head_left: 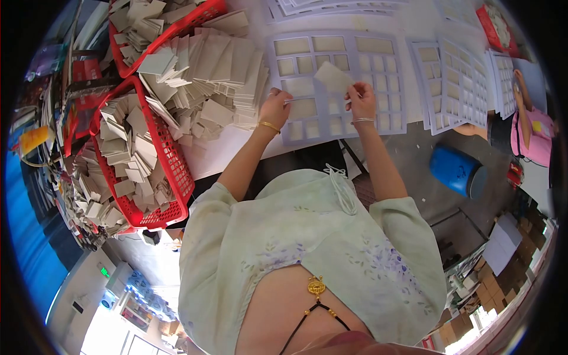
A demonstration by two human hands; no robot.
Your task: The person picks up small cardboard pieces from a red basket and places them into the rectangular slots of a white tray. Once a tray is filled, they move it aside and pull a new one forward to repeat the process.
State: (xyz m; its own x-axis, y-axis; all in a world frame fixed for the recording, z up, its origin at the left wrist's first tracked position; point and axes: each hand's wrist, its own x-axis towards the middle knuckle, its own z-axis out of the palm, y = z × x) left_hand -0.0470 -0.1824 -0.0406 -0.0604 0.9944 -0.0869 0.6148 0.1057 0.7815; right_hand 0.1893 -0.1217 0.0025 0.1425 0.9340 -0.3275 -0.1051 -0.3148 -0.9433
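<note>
A pale lavender frame sheet [349, 62] with rows of rectangular openings lies flat on the table in front of me. Pale board fills many of its openings. Over its middle, a tilted, pale rectangular board piece [331, 76] is pinched at its right corner by my right hand [362, 102]. My left hand [275, 108] is at the sheet's left edge, fingers closed; a thin pale strip shows at the fingertips, too small to name. Left of this hand rises a large loose heap of grey board pieces [207, 65].
Red plastic baskets [158, 154] full of board pieces stand at the left. More frame sheets [455, 83] are stacked at the right, near another person in a pink top [538, 136]. A blue drum [454, 168] lies on the floor.
</note>
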